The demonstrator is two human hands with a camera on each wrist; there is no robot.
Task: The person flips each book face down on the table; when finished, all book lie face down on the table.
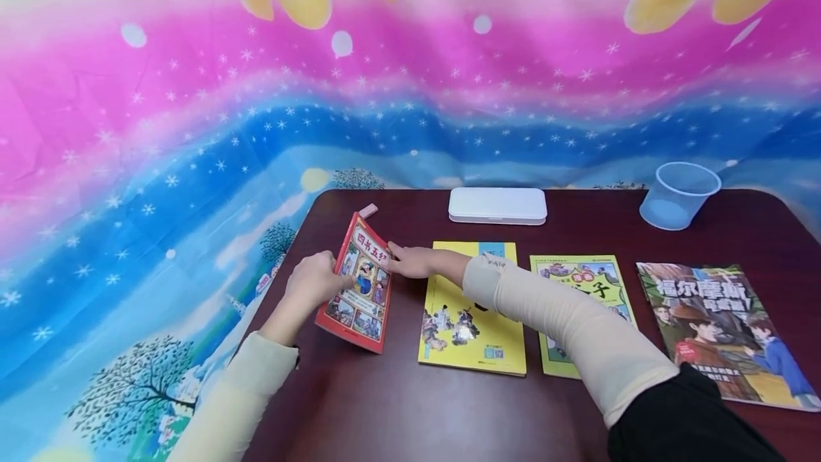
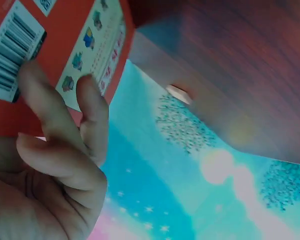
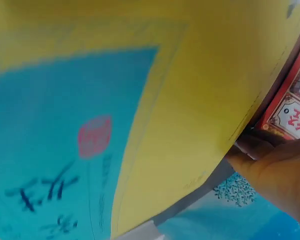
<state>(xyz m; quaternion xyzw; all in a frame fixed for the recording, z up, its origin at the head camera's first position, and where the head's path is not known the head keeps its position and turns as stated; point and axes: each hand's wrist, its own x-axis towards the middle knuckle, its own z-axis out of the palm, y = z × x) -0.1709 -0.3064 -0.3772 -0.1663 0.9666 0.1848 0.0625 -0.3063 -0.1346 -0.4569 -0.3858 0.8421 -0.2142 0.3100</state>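
A red comic-style book [image 1: 359, 287] is tilted up at the left of the table, its front cover facing the head camera. My left hand [image 1: 316, 280] grips its left edge, the thumb over the front cover. In the left wrist view, that hand's fingers [image 2: 50, 107] lie against the red back cover, beside a barcode. At the upper right edge of the same book, my right hand [image 1: 413, 261] pinches the cover. My right forearm passes over a yellow book [image 1: 471, 334], which fills much of the right wrist view.
A green-yellow book [image 1: 580, 269] lies partly under my right arm, with a detective-themed magazine [image 1: 725, 334] farther right. Toward the back are a white case [image 1: 497, 205], a translucent blue mesh cup [image 1: 676, 198] and a small pink block [image 1: 368, 210]. A patterned cloth backs the table.
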